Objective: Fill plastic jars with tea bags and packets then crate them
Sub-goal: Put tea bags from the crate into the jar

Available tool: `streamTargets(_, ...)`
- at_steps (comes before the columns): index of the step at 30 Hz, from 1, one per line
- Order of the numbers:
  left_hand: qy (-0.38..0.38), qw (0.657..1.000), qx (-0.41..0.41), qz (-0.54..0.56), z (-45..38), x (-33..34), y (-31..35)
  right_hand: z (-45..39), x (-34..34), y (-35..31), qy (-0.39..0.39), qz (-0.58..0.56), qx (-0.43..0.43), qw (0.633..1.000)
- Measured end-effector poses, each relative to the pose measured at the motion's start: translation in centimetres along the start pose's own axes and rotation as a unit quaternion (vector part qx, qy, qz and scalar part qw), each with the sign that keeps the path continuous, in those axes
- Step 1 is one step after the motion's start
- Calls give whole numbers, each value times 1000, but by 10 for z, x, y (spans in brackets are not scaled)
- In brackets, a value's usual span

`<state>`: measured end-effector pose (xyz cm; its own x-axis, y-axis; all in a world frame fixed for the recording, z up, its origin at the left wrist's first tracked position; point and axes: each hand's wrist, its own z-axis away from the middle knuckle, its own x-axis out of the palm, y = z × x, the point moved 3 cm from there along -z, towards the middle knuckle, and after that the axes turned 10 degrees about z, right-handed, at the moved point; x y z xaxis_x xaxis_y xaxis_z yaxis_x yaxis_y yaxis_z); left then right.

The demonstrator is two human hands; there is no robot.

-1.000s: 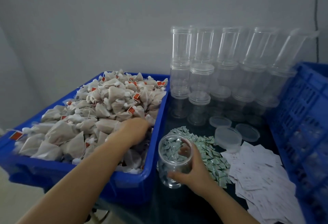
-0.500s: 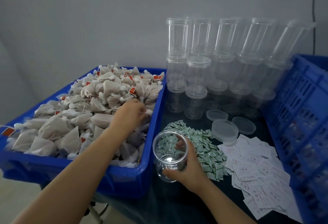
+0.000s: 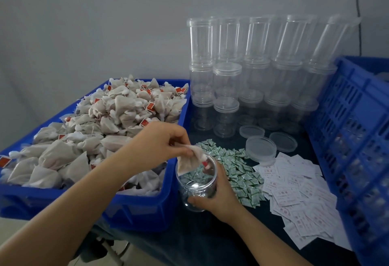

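Filling looks to be the step in hand: the left hand [image 3: 160, 141] pinches a tea bag [image 3: 188, 163] over the mouth of an open jar [image 3: 196, 183], which the right hand [image 3: 216, 196] grips on the counter [image 3: 210, 240]. Next, that grip likely needs only to loosen so the bag drops in. A blue bin [image 3: 147, 209] holds heaped tea bags; the jar looks nearly empty.

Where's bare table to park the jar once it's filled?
Bare dark table shows in front of the jar, between the blue bin and white slips. Crowded: green packets, loose lids and stacked jars fill the rest.
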<state>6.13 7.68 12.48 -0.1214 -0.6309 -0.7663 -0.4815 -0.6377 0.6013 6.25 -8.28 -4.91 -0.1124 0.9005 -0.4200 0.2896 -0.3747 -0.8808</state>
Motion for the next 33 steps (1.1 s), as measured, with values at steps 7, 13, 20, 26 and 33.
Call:
streamTargets(7, -99, 980, 37, -167, -9, 38, 2, 0, -1, 0, -14, 1, 1, 1000)
streamTargets(13, -165, 951, 35, -258, -19, 57, 8, -2, 2, 6, -20, -14, 13, 1000)
streamTargets(20, -268, 892, 15, -364, -27, 78, 7, -4, 4, 13, -16, -10, 5, 1000)
streamTargets(26, -366, 854, -53, -367, -36, 90, 5, -4, 3, 11, -9, -13, -8, 1000)
streamTargets(33, -394, 845, -48, -358, -38, 97, -5, -4, 4, 13, -3, -9, -19, 1000)
